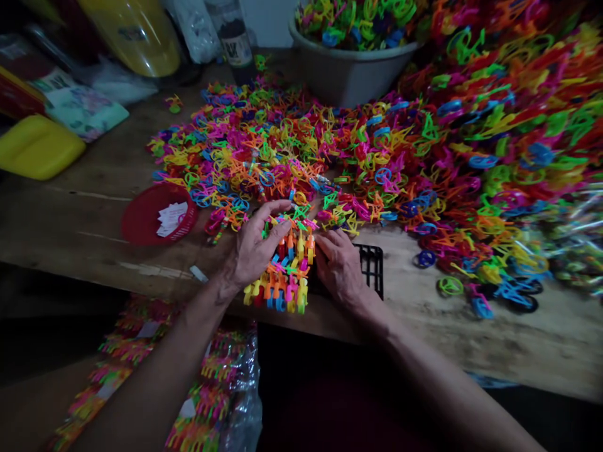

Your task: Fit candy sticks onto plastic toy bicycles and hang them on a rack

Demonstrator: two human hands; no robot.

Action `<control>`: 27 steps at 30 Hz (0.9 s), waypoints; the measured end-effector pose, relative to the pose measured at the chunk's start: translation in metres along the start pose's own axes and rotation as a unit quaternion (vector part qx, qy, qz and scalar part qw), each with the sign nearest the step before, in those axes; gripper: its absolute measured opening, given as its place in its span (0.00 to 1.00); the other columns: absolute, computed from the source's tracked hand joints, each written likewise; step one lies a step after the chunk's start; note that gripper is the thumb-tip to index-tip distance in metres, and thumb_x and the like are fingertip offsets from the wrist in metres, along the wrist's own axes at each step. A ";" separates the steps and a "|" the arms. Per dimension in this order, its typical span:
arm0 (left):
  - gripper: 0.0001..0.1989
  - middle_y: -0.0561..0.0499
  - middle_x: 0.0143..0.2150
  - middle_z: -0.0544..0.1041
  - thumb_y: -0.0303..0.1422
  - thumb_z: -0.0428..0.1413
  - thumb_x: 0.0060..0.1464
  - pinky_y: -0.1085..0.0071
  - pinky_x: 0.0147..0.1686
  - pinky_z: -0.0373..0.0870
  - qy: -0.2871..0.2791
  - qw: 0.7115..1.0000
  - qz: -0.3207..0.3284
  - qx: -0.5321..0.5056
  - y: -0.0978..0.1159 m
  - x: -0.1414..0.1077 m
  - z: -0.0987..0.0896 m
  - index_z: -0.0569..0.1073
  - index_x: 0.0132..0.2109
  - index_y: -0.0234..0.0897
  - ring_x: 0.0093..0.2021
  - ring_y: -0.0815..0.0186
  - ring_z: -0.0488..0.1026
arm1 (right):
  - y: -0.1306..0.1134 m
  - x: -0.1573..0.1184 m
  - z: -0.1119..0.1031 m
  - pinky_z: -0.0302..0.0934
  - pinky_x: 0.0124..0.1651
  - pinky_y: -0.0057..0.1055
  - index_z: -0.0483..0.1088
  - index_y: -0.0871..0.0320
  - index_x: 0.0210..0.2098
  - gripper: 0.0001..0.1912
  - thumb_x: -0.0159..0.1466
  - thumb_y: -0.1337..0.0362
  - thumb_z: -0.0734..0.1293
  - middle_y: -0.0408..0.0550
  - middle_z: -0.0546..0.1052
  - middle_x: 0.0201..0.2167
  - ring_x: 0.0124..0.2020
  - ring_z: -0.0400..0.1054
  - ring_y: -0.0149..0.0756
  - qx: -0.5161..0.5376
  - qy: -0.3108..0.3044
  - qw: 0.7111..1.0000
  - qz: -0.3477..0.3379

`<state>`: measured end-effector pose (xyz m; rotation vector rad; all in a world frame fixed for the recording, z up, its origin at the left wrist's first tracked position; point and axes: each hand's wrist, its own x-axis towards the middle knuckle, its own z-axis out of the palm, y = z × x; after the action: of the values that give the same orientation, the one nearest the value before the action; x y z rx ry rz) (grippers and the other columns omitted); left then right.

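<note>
Left hand [254, 248] curled round lined-up plastic toys [285, 292], centre frame; right hand [343, 263] bent alongside, grip unclear — two rows already formed, loose heap [471, 125] across upper right left unarranged.

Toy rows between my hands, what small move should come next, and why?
Perhaps straighten the top toys with the left hand: they seem to lie unevenly, while the toy rows below line up more neatly, and that hand is right beside them.

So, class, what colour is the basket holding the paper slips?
The basket is red, clearest in the head view.
</note>
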<state>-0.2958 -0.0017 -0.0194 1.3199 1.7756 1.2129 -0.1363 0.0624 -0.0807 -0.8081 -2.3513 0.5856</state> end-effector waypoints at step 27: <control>0.17 0.47 0.59 0.67 0.36 0.51 0.58 0.51 0.59 0.57 -0.032 0.898 0.173 0.404 0.046 -0.018 0.018 0.67 0.54 0.39 0.61 0.53 0.59 | 0.053 0.035 -0.058 0.51 0.54 0.42 0.69 0.55 0.46 0.11 0.65 0.69 0.60 0.49 0.73 0.45 0.47 0.60 0.41 -0.162 -0.064 0.980 -0.093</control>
<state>-0.2570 -0.0093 0.0145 2.1834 2.1498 0.5517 -0.1000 0.1360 -0.0552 -0.6943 -2.6462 0.1802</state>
